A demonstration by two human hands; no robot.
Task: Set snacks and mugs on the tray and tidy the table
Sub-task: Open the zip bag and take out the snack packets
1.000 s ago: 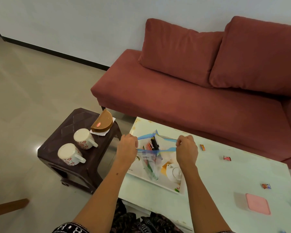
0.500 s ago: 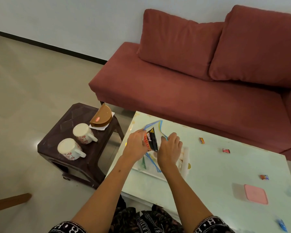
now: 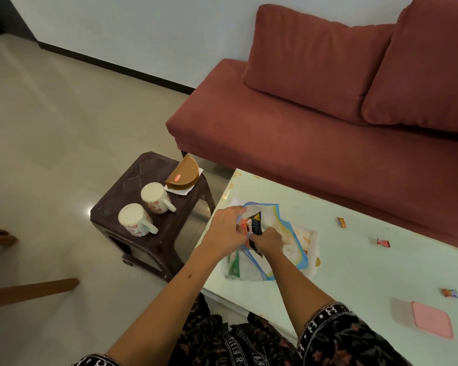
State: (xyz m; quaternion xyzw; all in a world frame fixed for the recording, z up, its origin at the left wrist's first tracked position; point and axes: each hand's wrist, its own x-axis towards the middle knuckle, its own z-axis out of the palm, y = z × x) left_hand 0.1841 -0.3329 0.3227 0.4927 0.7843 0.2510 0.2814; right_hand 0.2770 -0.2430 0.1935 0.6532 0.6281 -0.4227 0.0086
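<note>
A clear zip bag with a blue edge [image 3: 288, 233] lies over the white tray [image 3: 312, 256] at the near left corner of the pale table [image 3: 354, 260]. My left hand [image 3: 226, 229] pinches the bag's mouth. My right hand [image 3: 269, 241] reaches into the bag and grips a black and orange snack packet [image 3: 253, 225]. Two white mugs with red flowers [image 3: 135, 219] [image 3: 156, 198] stand on the dark stool [image 3: 154, 207], beside a brown half-round snack pack [image 3: 183, 174] on a white napkin. Three small wrapped candies [image 3: 341, 222] [image 3: 383, 243] [image 3: 449, 293] lie loose on the table.
A pink square lid or container [image 3: 431, 323] sits at the table's near right. A red sofa [image 3: 328, 128] runs behind the table. Wooden furniture legs [image 3: 29, 289] show on the floor at left.
My hands held the bag's mouth stretched wide; they have come together, and my right hand has gone into the bag and taken hold of the snack packet. The view shifted left.
</note>
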